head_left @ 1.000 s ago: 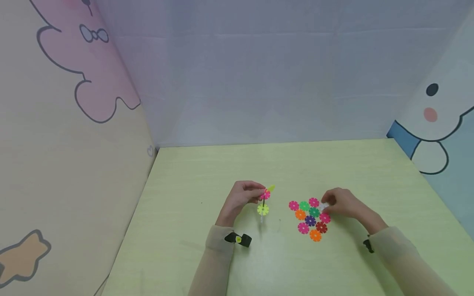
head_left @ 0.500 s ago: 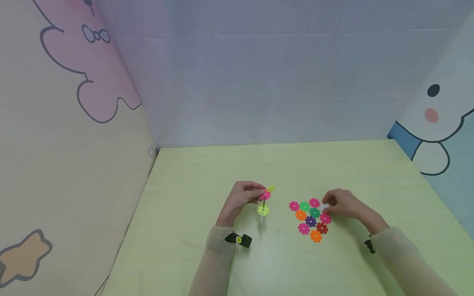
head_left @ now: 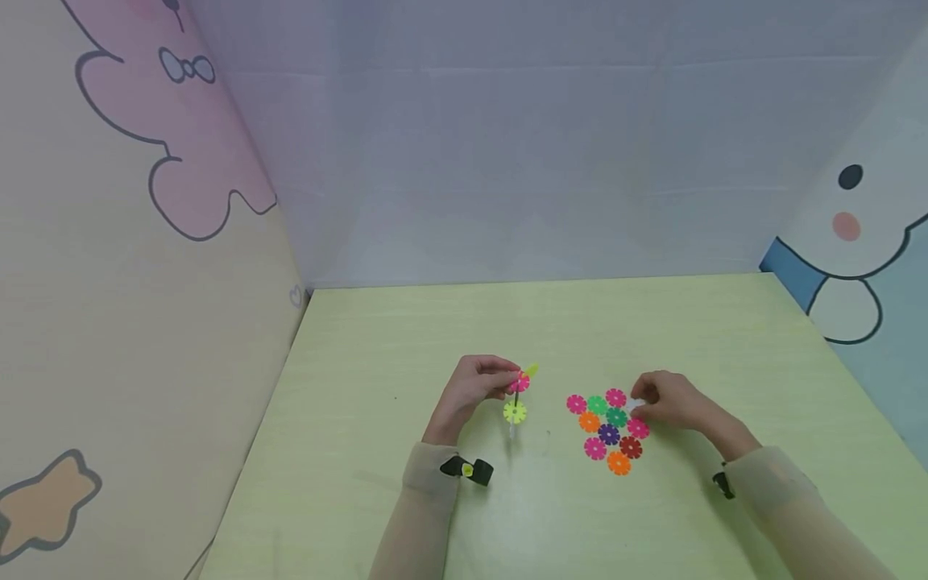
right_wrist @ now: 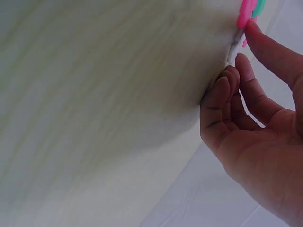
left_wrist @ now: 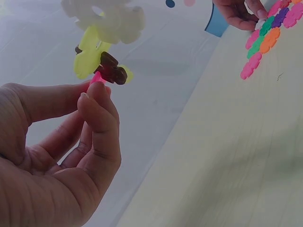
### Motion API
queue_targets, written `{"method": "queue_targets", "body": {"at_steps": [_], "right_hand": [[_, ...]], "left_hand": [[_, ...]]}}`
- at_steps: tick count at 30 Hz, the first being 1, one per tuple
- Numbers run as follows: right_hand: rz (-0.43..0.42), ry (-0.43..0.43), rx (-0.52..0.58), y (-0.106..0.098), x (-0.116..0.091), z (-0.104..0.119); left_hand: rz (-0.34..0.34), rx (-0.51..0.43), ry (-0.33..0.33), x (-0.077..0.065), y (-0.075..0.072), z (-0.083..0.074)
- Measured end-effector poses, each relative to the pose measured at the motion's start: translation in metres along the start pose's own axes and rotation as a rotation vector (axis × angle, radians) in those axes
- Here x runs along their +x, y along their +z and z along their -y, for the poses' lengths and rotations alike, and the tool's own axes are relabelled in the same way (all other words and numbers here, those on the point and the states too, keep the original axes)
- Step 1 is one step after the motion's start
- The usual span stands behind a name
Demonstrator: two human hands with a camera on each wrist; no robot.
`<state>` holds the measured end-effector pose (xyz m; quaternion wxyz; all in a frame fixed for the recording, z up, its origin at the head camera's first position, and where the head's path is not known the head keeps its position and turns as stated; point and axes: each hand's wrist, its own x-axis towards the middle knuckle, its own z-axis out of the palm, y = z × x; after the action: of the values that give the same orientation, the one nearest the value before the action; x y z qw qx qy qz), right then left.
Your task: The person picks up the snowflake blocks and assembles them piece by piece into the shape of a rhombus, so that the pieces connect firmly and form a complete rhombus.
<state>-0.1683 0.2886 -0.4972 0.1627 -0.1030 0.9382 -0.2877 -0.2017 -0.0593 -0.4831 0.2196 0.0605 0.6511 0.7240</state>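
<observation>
pink disc (head_left: 521, 383) — the left hand (head_left: 471, 391) pinches it.

Loose discs (head_left: 605, 436) lie on the table (head_left: 377, 346) left of the right hand (head_left: 669, 399).

Between my left fingers (left_wrist: 102, 113) I pinch a pink disc (head_left: 520, 383), joined into a small piece: a dark disc (left_wrist: 111, 71) edge-on below my grip, a yellow disc (head_left: 515, 412) face-on under it, a whitish disc (left_wrist: 124, 26) lowest. My right fingers (right_wrist: 272, 52) hold a white disc (right_wrist: 234, 51) at the edge of a flat cluster of coloured discs (head_left: 609, 434), just left of them.
</observation>
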Motion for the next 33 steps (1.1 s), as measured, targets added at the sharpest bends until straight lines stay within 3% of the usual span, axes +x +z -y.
{"method": "queue_targets", "body": {"at_steps": [21,33], "right_hand": [[-0.059,0.009,0.016,0.000,0.001,-0.005],[-0.214,0.002,0.070,-0.006,0.005,0.006]], "left_hand": [[0.002,0.018,0.016,-0.001,0.001,0.000],[-0.009,0.025,0.016,-0.002,0.001,-0.001]]}}
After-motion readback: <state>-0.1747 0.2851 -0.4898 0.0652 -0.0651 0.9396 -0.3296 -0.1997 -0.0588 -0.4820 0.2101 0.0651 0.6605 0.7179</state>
